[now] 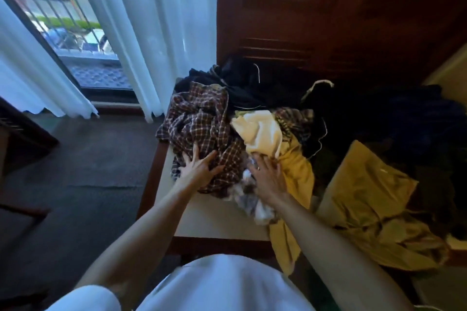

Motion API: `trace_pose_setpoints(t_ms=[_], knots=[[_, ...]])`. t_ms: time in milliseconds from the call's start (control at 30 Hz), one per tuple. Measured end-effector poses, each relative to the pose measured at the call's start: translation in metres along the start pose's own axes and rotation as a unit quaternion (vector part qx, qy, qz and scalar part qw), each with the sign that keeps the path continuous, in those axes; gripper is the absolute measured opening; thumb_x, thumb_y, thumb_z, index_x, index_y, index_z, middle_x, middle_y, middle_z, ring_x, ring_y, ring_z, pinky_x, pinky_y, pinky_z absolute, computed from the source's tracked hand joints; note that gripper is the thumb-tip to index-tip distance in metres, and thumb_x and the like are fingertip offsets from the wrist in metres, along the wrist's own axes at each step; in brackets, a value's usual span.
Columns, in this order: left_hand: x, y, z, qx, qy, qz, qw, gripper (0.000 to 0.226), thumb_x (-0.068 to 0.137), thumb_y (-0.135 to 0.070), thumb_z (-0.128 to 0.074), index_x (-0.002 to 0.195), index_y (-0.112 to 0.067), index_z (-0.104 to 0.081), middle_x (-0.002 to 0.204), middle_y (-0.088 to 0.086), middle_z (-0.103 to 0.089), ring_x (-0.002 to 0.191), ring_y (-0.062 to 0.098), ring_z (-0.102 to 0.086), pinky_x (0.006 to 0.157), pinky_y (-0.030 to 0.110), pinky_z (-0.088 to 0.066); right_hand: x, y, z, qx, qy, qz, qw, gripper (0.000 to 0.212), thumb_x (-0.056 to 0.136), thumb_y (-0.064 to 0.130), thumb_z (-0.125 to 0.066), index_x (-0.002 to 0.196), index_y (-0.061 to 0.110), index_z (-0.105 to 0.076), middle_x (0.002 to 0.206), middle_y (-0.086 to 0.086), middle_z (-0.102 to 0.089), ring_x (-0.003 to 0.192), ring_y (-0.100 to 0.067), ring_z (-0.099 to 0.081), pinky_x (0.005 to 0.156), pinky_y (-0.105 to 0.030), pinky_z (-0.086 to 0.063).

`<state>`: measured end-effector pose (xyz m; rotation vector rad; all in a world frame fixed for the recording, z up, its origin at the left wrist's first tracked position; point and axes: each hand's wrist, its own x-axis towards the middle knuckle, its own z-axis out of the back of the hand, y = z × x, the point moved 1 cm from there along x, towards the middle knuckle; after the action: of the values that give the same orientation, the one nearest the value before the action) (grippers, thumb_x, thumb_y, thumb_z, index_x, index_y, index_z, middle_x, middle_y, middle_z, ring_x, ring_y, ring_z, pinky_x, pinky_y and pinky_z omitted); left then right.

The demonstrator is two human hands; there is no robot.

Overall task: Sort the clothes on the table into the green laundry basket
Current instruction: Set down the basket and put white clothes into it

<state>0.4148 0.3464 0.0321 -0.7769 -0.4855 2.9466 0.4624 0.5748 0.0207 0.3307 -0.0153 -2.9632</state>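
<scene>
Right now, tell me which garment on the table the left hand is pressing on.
The brown plaid shirt at the pile's left edge. The left hand lies spread on it; the right hand rests where the cream cloth meets the mustard garment.

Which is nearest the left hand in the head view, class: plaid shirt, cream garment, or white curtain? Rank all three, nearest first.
1. Plaid shirt: directly under the left hand, which rests on it.
2. Cream garment: to the right, mid-pile.
3. White curtain: far back, by the window.

table [214,219]: pale top, dark wood rim | on it: clothes pile [252,129], plaid, cream, yellow, dark
</scene>
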Motion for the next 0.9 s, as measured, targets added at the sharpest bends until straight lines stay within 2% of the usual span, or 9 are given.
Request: trace_pose_setpoints(t_ms=[167, 267, 333, 467, 600, 667, 767, 833, 900], knots=[[-0.008, 0.02, -0.009, -0.009, -0.021, 0.012, 1.0, 0.061, 0.099, -0.062, -0.044, 0.155, -0.048, -0.024, 0.169, 0.004, 0.013, 0.148, 0.051, -0.015, 0.115, 0.06, -0.029, 0.023, -0.058, 0.022, 0.038, -0.051, -0.079, 0.995, 0.068, 0.088, 0.023, -0.063, 0.15, 0.026, -0.035, 0.157, -0.003, -0.032, 0.145, -0.027, -0.029, 0.108, -0.05, -0.031], [-0.022, 0.026, -0.013, -0.029, -0.015, 0.012, 0.999, 0.059, 0.1, -0.055, -0.049, 0.155, -0.043, -0.03, 0.17, 0.005, 0.006, 0.146, 0.048, -0.02, 0.113, 0.057, -0.034, 0.052, -0.078, 0.048, 0.16, -0.083, -0.154, 0.972, 0.062, 0.08, 0.022, -0.059, 0.141, 0.025, -0.049, 0.146, -0.008, -0.044, 0.138, -0.034, -0.036, 0.11, -0.054, -0.033], [-0.04, 0.031, -0.021, -0.053, -0.006, 0.016, 0.998, 0.056, 0.101, -0.05, -0.052, 0.153, -0.039, -0.034, 0.17, 0.005, 0.0, 0.146, 0.047, -0.02, 0.112, 0.056, -0.036, 0.071, -0.081, 0.067, 0.153, -0.089, -0.173, 0.969, 0.054, 0.08, 0.024, -0.062, 0.133, 0.028, -0.056, 0.143, -0.008, -0.044, 0.136, -0.035, -0.033, 0.112, -0.052, -0.027], [-0.081, 0.038, -0.039, -0.06, -0.037, 0.013, 0.997, 0.045, 0.104, -0.043, -0.047, 0.146, -0.03, -0.036, 0.164, 0.004, -0.019, 0.135, 0.042, -0.034, 0.104, 0.05, -0.041, 0.087, -0.072, 0.121, 0.175, -0.182, -0.114, 0.961, 0.039, 0.081, 0.022, -0.067, 0.119, 0.018, -0.065, 0.139, -0.005, -0.045, 0.13, -0.037, -0.036, 0.11, -0.053, -0.026], [-0.1, 0.036, -0.031, -0.02, -0.09, 0.028, 0.995, 0.057, 0.095, -0.063, -0.035, 0.144, -0.034, -0.035, 0.149, -0.002, -0.038, 0.125, 0.033, -0.043, 0.104, 0.043, -0.038, 0.052, -0.028, 0.127, 0.218, -0.268, 0.087, 0.935, 0.04, 0.075, 0.025, -0.063, 0.111, 0.01, -0.068, 0.132, -0.006, -0.058, 0.128, -0.031, -0.046, 0.101, -0.044, -0.035], [-0.099, 0.031, -0.012, -0.005, -0.175, 0.023, 0.984, 0.064, 0.087, -0.07, -0.036, 0.143, -0.042, -0.03, 0.156, 0.003, -0.027, 0.141, 0.037, -0.026, 0.117, 0.049, -0.025, 0.032, 0.002, 0.096, 0.17, -0.173, 0.164, 0.956, 0.045, 0.078, 0.028, -0.064, 0.118, 0.009, -0.065, 0.143, -0.008, -0.054, 0.138, -0.028, -0.041, 0.104, -0.047, -0.04], [-0.075, 0.022, 0.014, 0.019, -0.225, -0.003, 0.974, 0.082, 0.083, -0.085, -0.04, 0.152, -0.056, -0.008, 0.167, 0.004, 0.016, 0.152, 0.04, 0.018, 0.122, 0.057, 0.007, 0.019, 0.029, 0.04, 0.063, 0.109, 0.151, 0.98, 0.074, 0.085, 0.037, -0.062, 0.15, 0.013, -0.034, 0.165, -0.008, -0.02, 0.151, -0.028, -0.019, 0.115, -0.052, -0.027], [-0.052, 0.021, 0.023, 0.034, -0.209, -0.023, 0.977, 0.094, 0.076, -0.095, -0.035, 0.153, -0.059, 0.005, 0.164, 0.003, 0.032, 0.148, 0.04, 0.034, 0.118, 0.061, 0.017, 0.021, 0.04, 0.023, -0.007, 0.154, 0.143, 0.978, 0.094, 0.083, 0.052, -0.058, 0.158, 0.016, -0.014, 0.168, -0.008, -0.002, 0.153, -0.031, -0.008, 0.116, -0.056, -0.022], [-0.031, 0.028, 0.021, 0.046, -0.169, -0.04, 0.984, 0.097, 0.072, -0.099, -0.033, 0.151, -0.062, 0.01, 0.161, 0.001, 0.039, 0.146, 0.041, 0.036, 0.117, 0.069, 0.013, 0.027, 0.046, 0.021, -0.019, 0.141, 0.096, 0.985, 0.103, 0.081, 0.065, -0.052, 0.159, 0.022, -0.001, 0.168, -0.008, 0.009, 0.152, -0.033, -0.005, 0.115, -0.06, -0.019]])
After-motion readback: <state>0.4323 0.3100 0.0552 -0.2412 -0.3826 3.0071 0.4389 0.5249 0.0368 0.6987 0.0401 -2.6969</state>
